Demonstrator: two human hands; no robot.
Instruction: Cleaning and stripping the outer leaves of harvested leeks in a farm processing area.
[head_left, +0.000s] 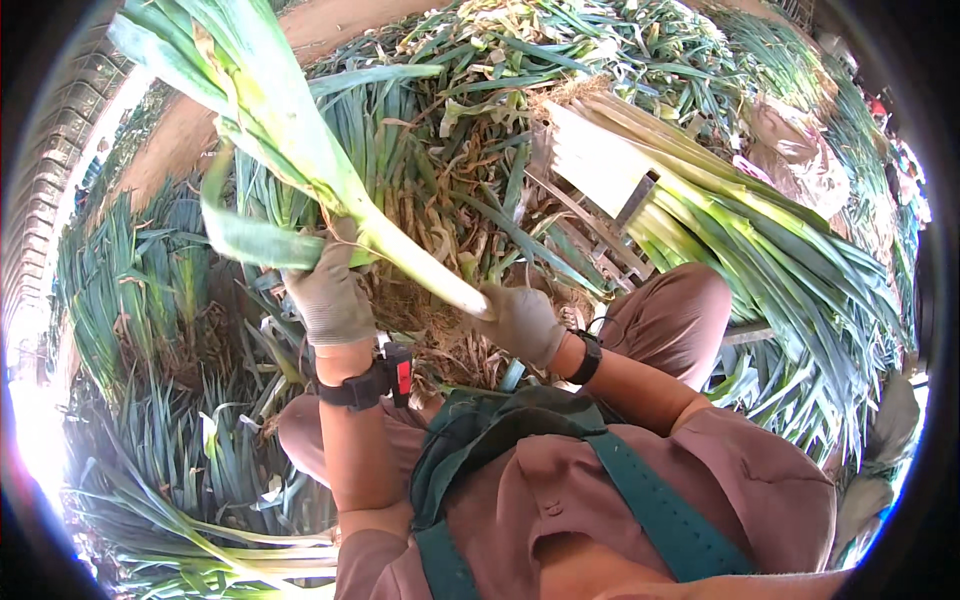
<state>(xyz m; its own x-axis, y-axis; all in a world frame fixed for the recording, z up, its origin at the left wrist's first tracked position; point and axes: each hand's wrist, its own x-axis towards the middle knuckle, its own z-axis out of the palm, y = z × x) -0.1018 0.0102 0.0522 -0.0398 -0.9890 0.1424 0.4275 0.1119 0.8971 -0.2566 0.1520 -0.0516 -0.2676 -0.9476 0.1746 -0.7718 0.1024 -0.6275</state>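
A large leek [350,190] slants across the view, its green leaves at the upper left and its white root end toward the middle. My gloved left hand [330,290] is closed at the leek's leafy part, and a loose bent leaf [255,238] hangs beside it, blurred. At the root end, my gloved right hand [525,322] is closed around the white tip. Both gloves are greyish white. Leaf and fingers partly hide the left hand's grip.
Trimmed leeks [740,200] lie stacked on a low wooden stand [600,240] at the right, a white panel [605,165] beside them. Bundles of untrimmed leeks [130,290] stand at the left. Dry leaf scraps [425,200] cover the ground ahead. A clear plastic bag [800,160] lies far right.
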